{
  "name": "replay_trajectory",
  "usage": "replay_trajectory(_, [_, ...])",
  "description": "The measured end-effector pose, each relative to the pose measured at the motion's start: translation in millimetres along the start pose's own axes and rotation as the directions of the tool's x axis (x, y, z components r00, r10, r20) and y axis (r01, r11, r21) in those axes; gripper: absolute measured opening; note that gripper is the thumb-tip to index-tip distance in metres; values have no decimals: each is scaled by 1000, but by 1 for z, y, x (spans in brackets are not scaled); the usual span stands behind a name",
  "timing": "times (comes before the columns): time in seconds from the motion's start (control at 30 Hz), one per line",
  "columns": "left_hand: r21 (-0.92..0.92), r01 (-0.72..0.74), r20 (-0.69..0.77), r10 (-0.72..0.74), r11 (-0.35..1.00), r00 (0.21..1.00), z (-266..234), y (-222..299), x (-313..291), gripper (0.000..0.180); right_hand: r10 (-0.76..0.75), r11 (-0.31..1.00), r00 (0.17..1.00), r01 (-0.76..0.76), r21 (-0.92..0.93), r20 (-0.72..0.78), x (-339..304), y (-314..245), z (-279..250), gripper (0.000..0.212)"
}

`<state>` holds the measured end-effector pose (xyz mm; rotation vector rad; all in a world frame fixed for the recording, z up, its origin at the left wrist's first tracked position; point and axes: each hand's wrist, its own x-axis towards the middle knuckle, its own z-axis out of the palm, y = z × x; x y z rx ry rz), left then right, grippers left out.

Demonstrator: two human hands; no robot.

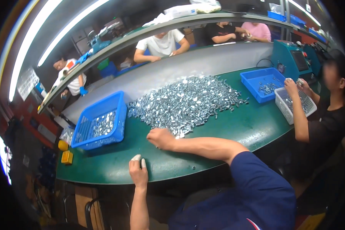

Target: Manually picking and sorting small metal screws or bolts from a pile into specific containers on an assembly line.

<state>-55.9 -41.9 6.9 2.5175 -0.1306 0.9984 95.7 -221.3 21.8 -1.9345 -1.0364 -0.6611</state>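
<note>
A large heap of small shiny metal parts (188,101) lies on the green tabletop (234,126). At the near edge of the heap is my right hand (161,138), its fingers curled down toward the table. Whatever they grip is hidden beneath them. Closer to me, over the table's front edge, my left hand (138,170) is raised with white covers on the thumb and a fingertip. Its thumb stands a little apart from the fingers, and I see nothing between them. A blue basket (120,130) holding similar metal parts stands left of the heap.
At the right, a co-worker's hands (295,85) are above a white basket (283,109), beside a blue tray (257,97) with some parts. A teal machine (291,59) stands behind. Small yellow containers (67,157) sit at the left edge. A shelf (142,32) spans overhead; other people work beyond.
</note>
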Motion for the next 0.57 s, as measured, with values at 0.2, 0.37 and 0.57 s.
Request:
replay_trajectory(0.2, [-2, -14, 21, 14, 1000, 1000, 4, 5, 4, 23, -2, 934, 963, 97, -343, 268, 21, 20, 53, 12])
replay_trajectory(0.37, [7, 19, 6, -19, 1000, 1000, 3, 5, 4, 21, 47, 939, 925, 87, -332, 376, 31, 7, 36, 13])
replay_trajectory(0.57, [-76, 6, 45, -2, 997, 999, 14, -1, 10, 24, 164, 974, 984, -172, -147, -66, 77, 77, -128, 21])
